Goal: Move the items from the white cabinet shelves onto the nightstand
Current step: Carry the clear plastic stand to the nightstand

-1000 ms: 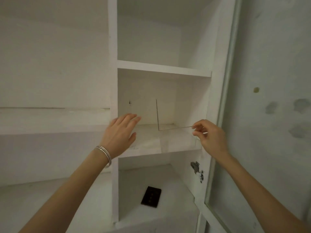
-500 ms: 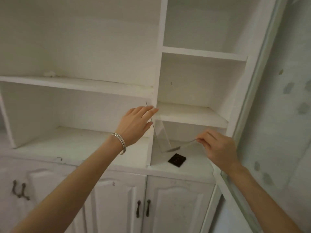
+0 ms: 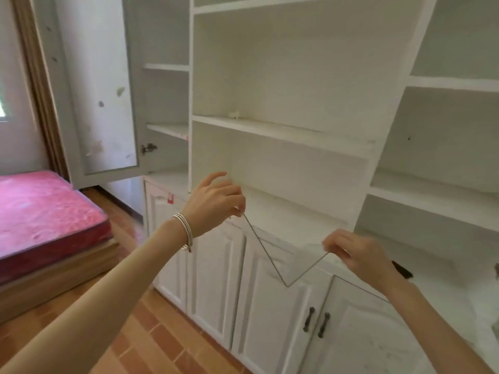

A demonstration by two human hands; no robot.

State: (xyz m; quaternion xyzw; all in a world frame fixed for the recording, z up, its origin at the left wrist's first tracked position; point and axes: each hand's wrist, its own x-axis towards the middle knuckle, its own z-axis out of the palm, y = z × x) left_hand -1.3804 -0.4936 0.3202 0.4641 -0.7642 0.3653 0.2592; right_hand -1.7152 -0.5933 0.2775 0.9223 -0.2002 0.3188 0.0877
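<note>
Glass pane (image 3: 286,248) hangs corner-down, pinched by left hand (image 3: 213,203) and right hand (image 3: 359,260).

1. The clear sheet (image 3: 286,252) is see-through, glass or hard plastic, and smooth with thin edges.
2. The cabinet (image 3: 283,76) is painted white, matt, with scuffs and stains in spots.
3. The door handles (image 3: 309,318) are dark, dull metal.
4. The bangles (image 3: 185,233) are shiny silver metal.
5. The floor (image 3: 167,341) is smooth reddish-brown tile.
6. The mattress (image 3: 46,209) is pink cloth with a slight sheen, on a wood bed base (image 3: 59,276).
</note>
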